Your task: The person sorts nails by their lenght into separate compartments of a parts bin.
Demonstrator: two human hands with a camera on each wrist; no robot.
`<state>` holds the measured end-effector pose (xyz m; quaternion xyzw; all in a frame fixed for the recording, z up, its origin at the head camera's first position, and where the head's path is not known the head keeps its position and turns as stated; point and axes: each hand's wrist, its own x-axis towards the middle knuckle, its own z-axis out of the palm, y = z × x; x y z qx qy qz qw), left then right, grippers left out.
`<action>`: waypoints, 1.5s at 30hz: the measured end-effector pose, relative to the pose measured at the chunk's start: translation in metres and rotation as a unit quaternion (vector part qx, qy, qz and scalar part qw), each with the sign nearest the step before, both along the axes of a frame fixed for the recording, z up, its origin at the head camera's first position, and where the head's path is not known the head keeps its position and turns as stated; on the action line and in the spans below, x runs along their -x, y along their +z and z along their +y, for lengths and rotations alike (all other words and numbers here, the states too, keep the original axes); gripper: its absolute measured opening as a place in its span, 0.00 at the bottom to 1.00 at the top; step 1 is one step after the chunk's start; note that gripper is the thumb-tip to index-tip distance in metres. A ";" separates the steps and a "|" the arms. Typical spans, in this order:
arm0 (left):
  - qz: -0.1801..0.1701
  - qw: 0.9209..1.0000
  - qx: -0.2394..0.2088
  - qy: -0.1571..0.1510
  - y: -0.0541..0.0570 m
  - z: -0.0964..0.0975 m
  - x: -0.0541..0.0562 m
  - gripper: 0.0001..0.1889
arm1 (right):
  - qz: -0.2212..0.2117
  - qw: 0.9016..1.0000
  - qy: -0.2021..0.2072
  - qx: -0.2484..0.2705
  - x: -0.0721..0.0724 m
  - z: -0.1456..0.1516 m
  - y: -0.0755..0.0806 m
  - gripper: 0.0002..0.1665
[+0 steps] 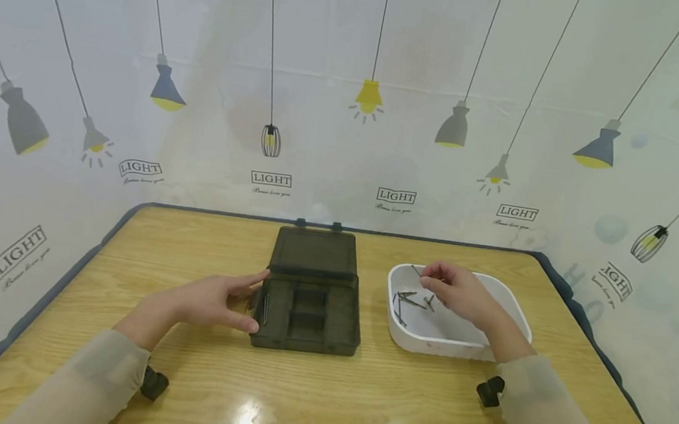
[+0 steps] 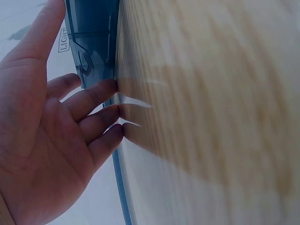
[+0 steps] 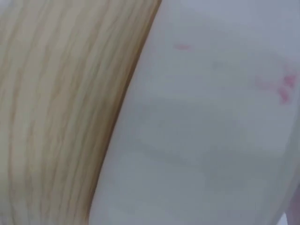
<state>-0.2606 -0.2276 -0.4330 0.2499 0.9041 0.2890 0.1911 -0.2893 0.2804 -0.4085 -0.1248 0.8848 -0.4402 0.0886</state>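
A dark translucent plastic box (image 1: 338, 318) stands on the table with its lid (image 1: 314, 250) folded back. Two thin metal pieces (image 1: 265, 309), like screws or nails, lie in its left compartment. My left hand (image 1: 208, 305) rests against the box's left side, thumb at the front corner and index finger near the hinge. In the left wrist view its other fingers (image 2: 101, 96) bend slightly and touch the tabletop. Over a white tray (image 1: 425, 345), my right hand (image 1: 457, 291) pinches a thin screw (image 1: 416, 270) between thumb and fingers. Several loose screws (image 1: 411, 301) lie inside the tray.
The wooden table (image 1: 322, 391) has a dark edge, with a curtain printed with lamps (image 1: 369, 99) behind it. Bare wood separates box and tray. The right wrist view is filled by the tray's outer wall (image 3: 187, 122) and table.
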 end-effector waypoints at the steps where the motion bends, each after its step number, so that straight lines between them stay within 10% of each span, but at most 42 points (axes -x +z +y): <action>1: -0.001 1.000 0.000 0.001 0.000 0.000 0.000 0.59 | -0.001 1.000 0.000 0.011 -0.001 -0.001 0.002 0.21; 45: -0.013 1.000 -0.010 0.004 -0.001 0.000 0.001 0.59 | -0.004 0.990 0.104 0.098 -0.020 -0.126 0.027 0.11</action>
